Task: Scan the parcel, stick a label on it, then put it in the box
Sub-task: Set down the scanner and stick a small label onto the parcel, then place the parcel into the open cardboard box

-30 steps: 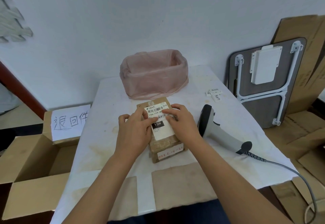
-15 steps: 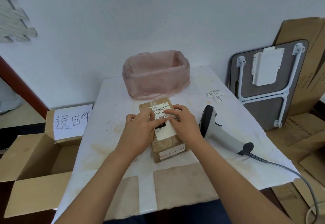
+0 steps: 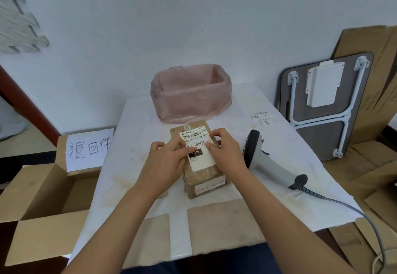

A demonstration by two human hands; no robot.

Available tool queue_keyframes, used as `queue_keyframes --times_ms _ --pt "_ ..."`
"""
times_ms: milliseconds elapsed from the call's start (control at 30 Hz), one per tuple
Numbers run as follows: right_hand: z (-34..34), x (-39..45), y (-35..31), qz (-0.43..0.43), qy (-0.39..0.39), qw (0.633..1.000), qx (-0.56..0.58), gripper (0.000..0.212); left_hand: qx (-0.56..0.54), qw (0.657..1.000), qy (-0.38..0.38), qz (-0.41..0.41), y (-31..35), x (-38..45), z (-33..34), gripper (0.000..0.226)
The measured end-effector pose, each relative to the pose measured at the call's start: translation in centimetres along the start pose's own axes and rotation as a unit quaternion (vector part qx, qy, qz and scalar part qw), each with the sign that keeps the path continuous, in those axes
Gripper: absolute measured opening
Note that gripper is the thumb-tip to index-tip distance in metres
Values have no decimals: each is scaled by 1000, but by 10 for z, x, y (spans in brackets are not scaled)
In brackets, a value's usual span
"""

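Note:
A brown cardboard parcel (image 3: 204, 177) lies on the white table in front of me, with a white shipping label (image 3: 202, 162) on top. Across that label sits a small handwritten label (image 3: 200, 143). My left hand (image 3: 165, 162) rests on the parcel's left side, fingertips pressing the small label's left end. My right hand (image 3: 227, 153) covers the parcel's right edge, fingertips on the label's right end. The open cardboard box (image 3: 43, 198) stands low at the table's left, with a handwritten paper sign (image 3: 88, 149) on its flap.
A grey barcode scanner (image 3: 268, 164) lies just right of my right hand, its cable trailing off the table's right edge. A pink-lined bin (image 3: 191, 93) stands behind the parcel. Spare small labels (image 3: 263, 118) lie at the back right. Folded table and cardboard lean at right.
My fingertips have slid apart along the small label, uncovering its handwriting. The parcel and scanner have stayed put.

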State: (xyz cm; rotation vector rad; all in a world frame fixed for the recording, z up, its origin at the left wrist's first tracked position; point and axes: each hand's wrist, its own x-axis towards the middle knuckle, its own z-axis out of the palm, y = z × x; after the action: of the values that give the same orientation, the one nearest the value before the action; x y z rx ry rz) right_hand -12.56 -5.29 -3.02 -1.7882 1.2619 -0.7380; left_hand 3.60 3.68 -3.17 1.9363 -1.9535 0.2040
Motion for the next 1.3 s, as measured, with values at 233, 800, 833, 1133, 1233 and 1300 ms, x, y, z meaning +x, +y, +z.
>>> queue_keyframes --times_ms 233,800,833,1133,1233,1300 --pt "-2 -4 -1 8 8 1000 -1 21 -205 964 53 -160 6 -4 -4 27" --pt "-8 -14 -4 76 11 995 66 30 -520 802 -91 -280 26 -21 -3 37" --pt "-8 -16 -4 76 16 994 79 28 -525 795 -95 -289 25 -23 -3 41" --pt "-7 -32 -35 39 68 977 197 17 -543 793 -54 -272 8 -25 -15 93" --pt "2 -27 -53 8 43 986 159 21 -532 803 0 -269 -8 -27 -30 93" --pt "11 -22 -69 -18 22 993 113 22 -523 803 49 -280 -29 -30 -42 94"
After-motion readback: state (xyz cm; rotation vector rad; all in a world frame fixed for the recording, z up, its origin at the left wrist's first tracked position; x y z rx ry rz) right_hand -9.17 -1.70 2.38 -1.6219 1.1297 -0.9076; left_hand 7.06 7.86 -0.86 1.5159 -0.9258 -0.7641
